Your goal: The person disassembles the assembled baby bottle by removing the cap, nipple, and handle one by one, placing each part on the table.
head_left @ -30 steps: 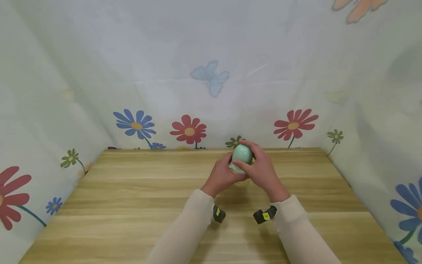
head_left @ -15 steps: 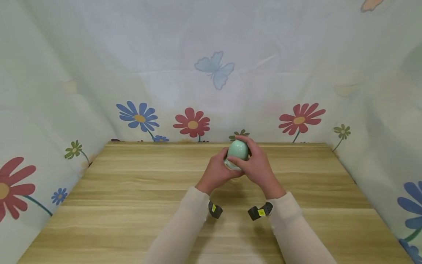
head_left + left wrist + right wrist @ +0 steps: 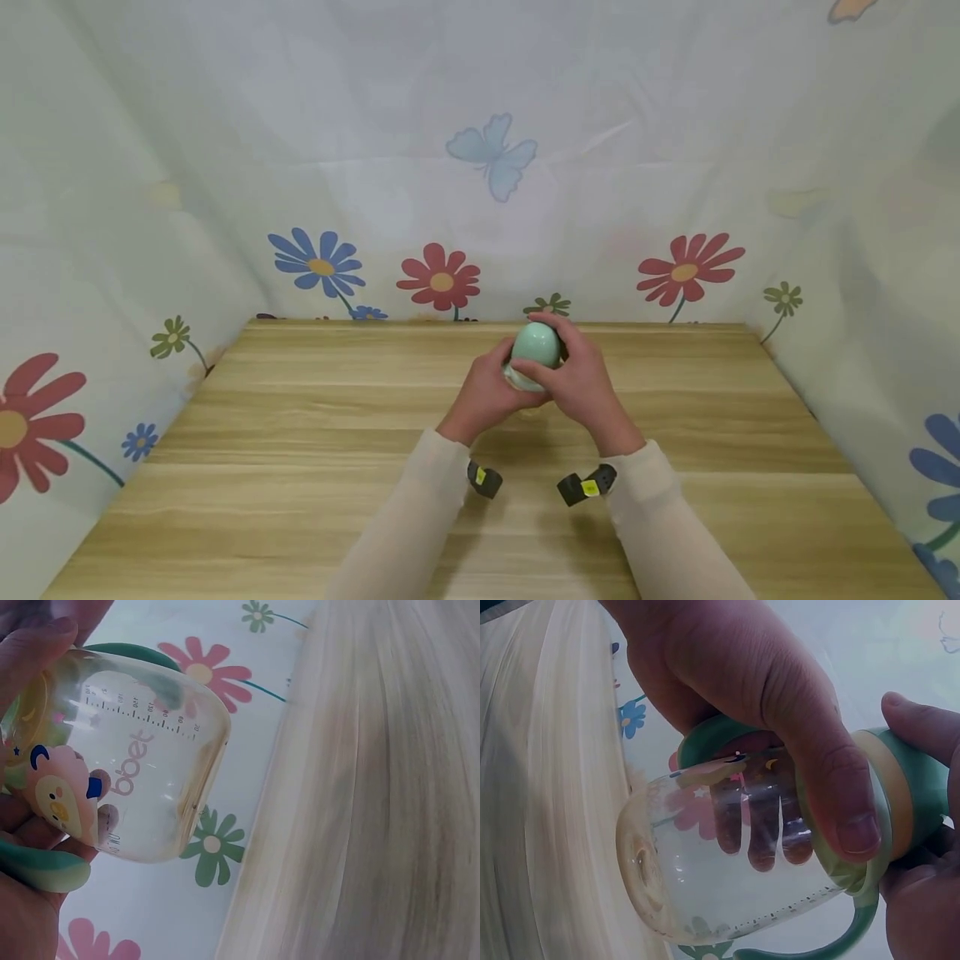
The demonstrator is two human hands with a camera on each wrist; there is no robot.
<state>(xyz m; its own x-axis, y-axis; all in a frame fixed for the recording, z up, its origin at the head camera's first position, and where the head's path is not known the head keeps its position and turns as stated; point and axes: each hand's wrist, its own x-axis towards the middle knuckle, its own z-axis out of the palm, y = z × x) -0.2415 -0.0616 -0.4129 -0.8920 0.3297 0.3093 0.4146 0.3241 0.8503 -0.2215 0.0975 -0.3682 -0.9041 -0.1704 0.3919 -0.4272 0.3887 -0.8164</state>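
Both hands hold a clear baby bottle (image 3: 150, 765) over the wooden table. It has a green cap (image 3: 536, 343), green side handles (image 3: 45, 868), measuring marks and a cartoon animal print. My left hand (image 3: 486, 393) grips the bottle around its upper body and collar, its thumb lying across the collar in the right wrist view. Fingers of that hand (image 3: 761, 832) show through the clear wall. My right hand (image 3: 583, 377) grips the green cap, thumb on the near side and fingers over the far side. In the wrist views the bottle lies slanted, its base toward the table.
The wooden table (image 3: 337, 467) spreads out under both forearms. Behind it and at both sides hangs a pale sheet (image 3: 360, 133) printed with flowers and butterflies. A small black camera (image 3: 486, 481) is strapped at the left wrist, another (image 3: 585, 486) at the right.
Both hands have moved a little to the left and slightly nearer with the bottle, relative to the table. The grips look the same. The head view has also shifted slightly.
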